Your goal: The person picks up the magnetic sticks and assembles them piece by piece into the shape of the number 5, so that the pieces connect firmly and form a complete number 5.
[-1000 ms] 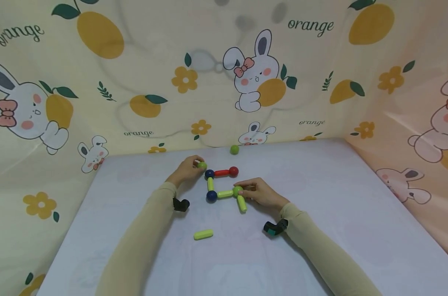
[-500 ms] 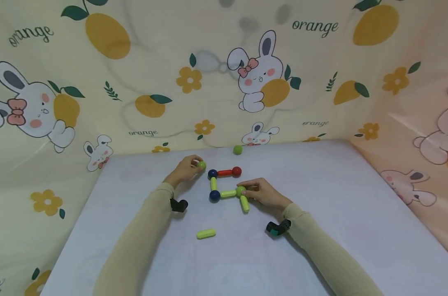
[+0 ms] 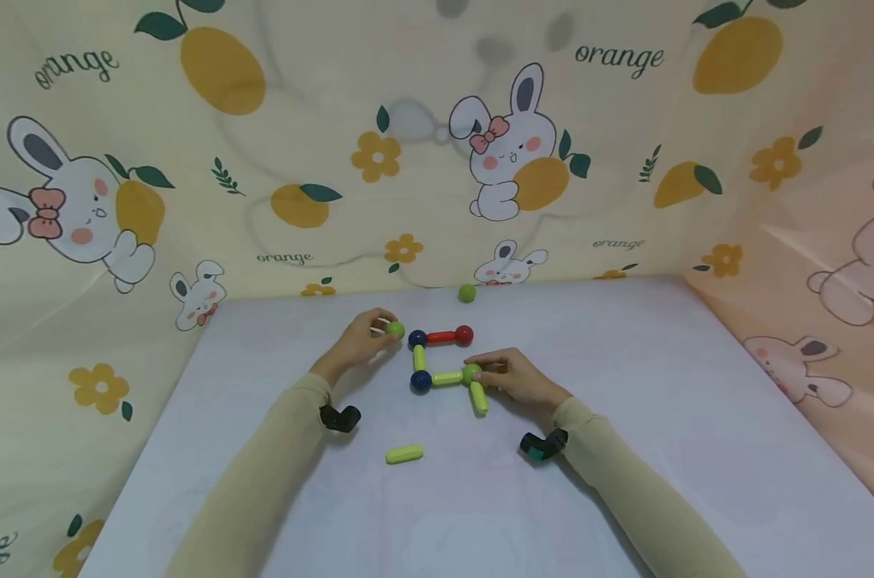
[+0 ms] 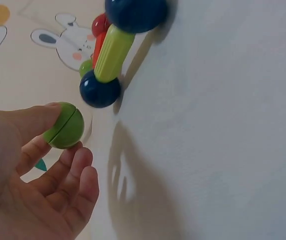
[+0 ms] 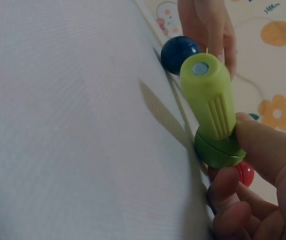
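My left hand (image 3: 360, 341) pinches a green ball (image 4: 68, 126) between thumb and fingers, just left of the joined pieces. With thumb and fingers, my right hand (image 3: 516, 377) grips another green ball (image 5: 217, 150) at the chain's right corner. From that ball a light green rod (image 5: 207, 95) juts toward me, its free end showing a round metal tip. A second light green rod (image 3: 447, 377) links it to a dark blue ball (image 3: 421, 380). Farther back, a rod (image 4: 114, 52) joins this to another blue ball (image 4: 100, 89), then a red rod (image 3: 441, 337) and a red ball (image 3: 464, 335).
One loose light green rod (image 3: 404, 454) lies on the white tabletop (image 3: 465, 514) toward me. A loose green ball (image 3: 467, 293) sits at the back edge by the patterned cloth (image 3: 400, 193), which hangs behind and along the sides.
The head view has shifted slightly, moving the scene rightward. My left hand, still pinching its green ball, has drawn slightly back from the blue ball. My right hand keeps its grip on the corner ball.
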